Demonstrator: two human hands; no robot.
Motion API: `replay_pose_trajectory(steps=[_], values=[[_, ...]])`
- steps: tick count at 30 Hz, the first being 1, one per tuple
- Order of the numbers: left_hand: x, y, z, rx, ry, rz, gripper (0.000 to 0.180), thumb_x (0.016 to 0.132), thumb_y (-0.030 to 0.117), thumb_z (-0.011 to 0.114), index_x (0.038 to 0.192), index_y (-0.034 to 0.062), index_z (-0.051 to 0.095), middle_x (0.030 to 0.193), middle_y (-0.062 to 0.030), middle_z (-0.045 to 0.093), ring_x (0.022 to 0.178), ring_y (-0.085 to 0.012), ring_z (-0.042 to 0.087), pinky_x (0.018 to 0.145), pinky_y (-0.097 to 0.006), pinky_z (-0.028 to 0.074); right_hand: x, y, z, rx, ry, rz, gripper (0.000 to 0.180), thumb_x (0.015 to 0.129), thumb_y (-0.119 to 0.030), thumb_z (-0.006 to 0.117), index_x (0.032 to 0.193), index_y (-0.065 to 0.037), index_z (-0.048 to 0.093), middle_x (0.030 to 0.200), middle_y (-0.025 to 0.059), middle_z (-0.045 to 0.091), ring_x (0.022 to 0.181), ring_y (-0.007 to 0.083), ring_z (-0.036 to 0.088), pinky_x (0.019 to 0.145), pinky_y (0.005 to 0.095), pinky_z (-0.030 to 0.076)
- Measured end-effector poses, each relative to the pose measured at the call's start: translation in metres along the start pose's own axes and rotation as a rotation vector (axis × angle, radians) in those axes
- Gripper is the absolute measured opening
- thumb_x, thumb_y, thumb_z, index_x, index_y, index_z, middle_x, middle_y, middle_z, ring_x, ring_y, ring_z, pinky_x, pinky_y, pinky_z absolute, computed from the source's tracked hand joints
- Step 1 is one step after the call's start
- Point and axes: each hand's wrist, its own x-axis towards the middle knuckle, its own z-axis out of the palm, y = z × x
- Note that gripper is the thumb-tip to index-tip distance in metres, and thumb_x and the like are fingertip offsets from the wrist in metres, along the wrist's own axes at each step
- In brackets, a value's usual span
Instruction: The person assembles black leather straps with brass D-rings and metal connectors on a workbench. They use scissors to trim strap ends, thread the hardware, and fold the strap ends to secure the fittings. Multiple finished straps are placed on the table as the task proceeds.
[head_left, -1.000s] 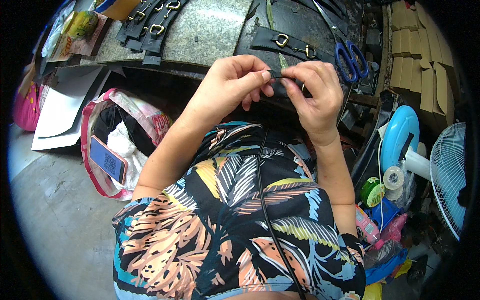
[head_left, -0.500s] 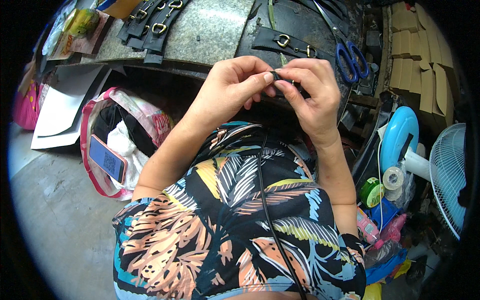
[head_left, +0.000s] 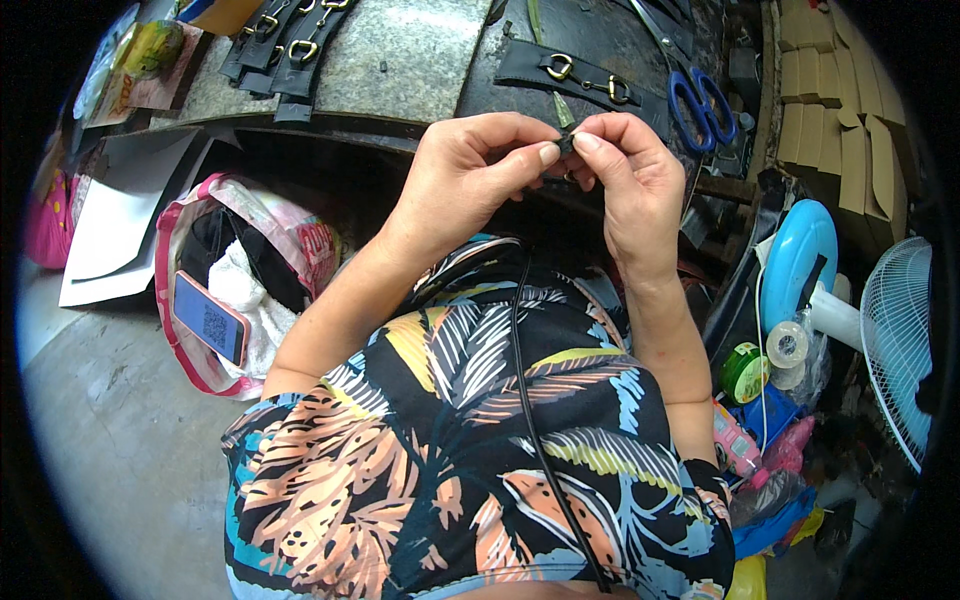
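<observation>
My left hand point(head_left: 470, 165) and my right hand point(head_left: 635, 170) meet in front of the table edge, fingertips nearly touching. Between them is a small black piece point(head_left: 565, 145), pinched by thumb and fingers from both sides; most of it is covered, so its kind cannot be made out. Just beyond the fingertips a pointed, greenish blade-like tip point(head_left: 563, 110) lies on the table. Behind it rests a black leather strap point(head_left: 522, 64) with gold-coloured metal fittings. Blue-handled scissors point(head_left: 690, 125) lie to the right of my right hand.
More black straps point(head_left: 295, 65) with gold fittings overlap at the far left of the stone-topped table point(head_left: 400, 70). A pink-rimmed bag point(head_left: 165, 300) holding a phone point(head_left: 210, 318) stands at left. On the right are a fan point(head_left: 890, 340), tape rolls point(head_left: 787, 343) and stacked brown cardboard point(head_left: 825, 150).
My right fingers have drawn in, and its thumb now presses on the small black piece near my left thumb. The piece has turned between my fingertips. The whole view has shifted slightly.
</observation>
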Motion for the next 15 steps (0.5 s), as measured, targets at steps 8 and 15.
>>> replay_pose_trajectory(steps=[8, 15], values=[[0.0012, -0.0008, 0.0063, -0.032, 0.058, 0.023, 0.019, 0.095, 0.013, 0.071, 0.106, -0.0023, 0.075, 0.084, -0.0018, 0.072, 0.073, -0.0062, 0.063, 0.065, -0.022, 0.051, -0.0002, 0.0022, 0.0034, 0.129, 0.055, 0.051, 0.009, 0.098, -0.010, 0.068, 0.101, -0.001, 0.067, 0.084, 0.0011, 0.068, 0.075, 0.0067, 0.061, 0.068, 0.0211, 0.049], [-0.0033, -0.0001, 0.0035, -0.093, 0.069, 0.007, 0.018, 0.094, 0.012, 0.071, 0.104, -0.0031, 0.075, 0.083, -0.0024, 0.071, 0.074, -0.0059, 0.062, 0.064, -0.022, 0.050, -0.0023, -0.0040, 0.0067, -0.553, 0.062, -0.499, 0.007, 0.086, -0.002, 0.076, 0.090, 0.000, 0.070, 0.084, 0.0109, 0.069, 0.076, 0.0216, 0.067, 0.068, 0.0313, 0.054]])
